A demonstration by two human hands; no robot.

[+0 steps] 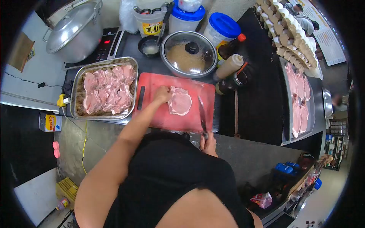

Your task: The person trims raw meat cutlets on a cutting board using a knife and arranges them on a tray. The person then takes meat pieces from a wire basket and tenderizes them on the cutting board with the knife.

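Note:
A single raw pork chop [180, 102] lies flat on the red cutting board [156, 119]. My left hand [162, 95] is at the chop's upper left edge, its fingers closed on the rim of the meat. In my right hand [208, 144], below the board's lower right edge, is the handle of a knife [202, 114]. Its long blade points away from me over the right part of the board, apart from the chop. To the left, a wire-mesh basket tray [77, 99] holds several more raw pork chops [108, 89].
Behind the board stand a glass-lidded bowl [189, 57], a small black bowl [150, 46], tubs [224, 28] and sauce bottles [230, 66]. A large pot [74, 34] sits by an induction cooker [108, 45]. Egg trays [289, 34] and a meat tray [287, 114] are at right.

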